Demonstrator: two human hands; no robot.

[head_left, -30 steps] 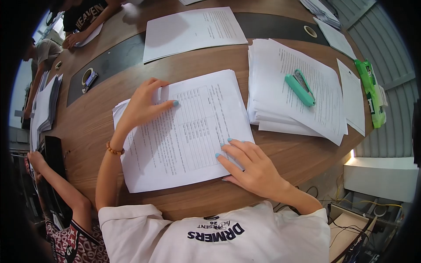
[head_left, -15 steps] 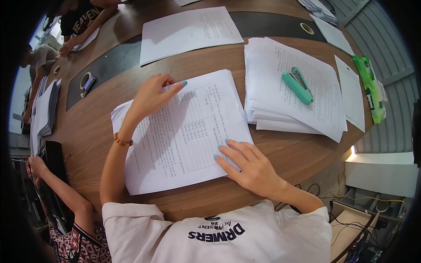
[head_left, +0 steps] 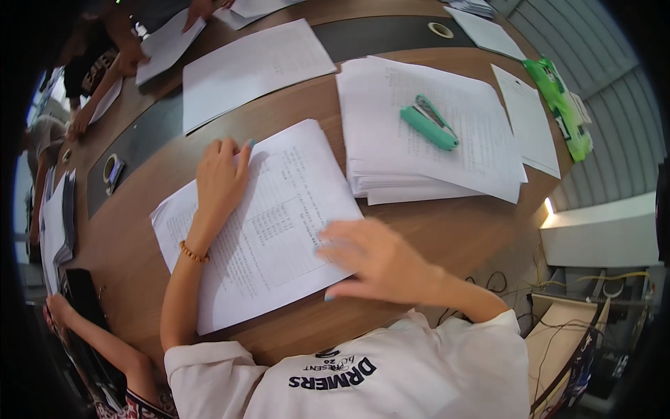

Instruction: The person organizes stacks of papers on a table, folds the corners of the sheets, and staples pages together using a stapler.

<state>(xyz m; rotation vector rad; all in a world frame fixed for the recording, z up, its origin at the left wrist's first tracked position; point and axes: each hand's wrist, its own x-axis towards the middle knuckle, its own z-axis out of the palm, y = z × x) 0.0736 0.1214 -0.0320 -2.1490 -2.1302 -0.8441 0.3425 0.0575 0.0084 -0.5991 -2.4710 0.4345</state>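
Note:
A stack of printed sheets (head_left: 279, 209) lies at an angle on the table before me, its top page bearing text and a ruled table. My left hand (head_left: 222, 178) grips the stack's far left edge, fingers bent over it and thumb on top; the fingertips are hidden. Over the near right part of the pages, my right hand (head_left: 380, 262) is spread, thumb apart from the blurred fingers; whether it touches the paper I cannot tell. To the right, a green stapler (head_left: 429, 124) rests on a thicker paper pile (head_left: 377, 167).
Beyond my stack lie more sheets (head_left: 251, 73). A tape roll (head_left: 440, 30) sits on the dark table strip, and a green packet (head_left: 562, 112) lies at the right edge. Co-workers' hands (head_left: 129, 56) handle paper at far left; another person's arm (head_left: 105, 339) is at near left.
My right hand has lifted off its flat rest on the page and spread its thumb. My left fingers have bent over the far edge. The view has shifted; a co-worker now holds up paper.

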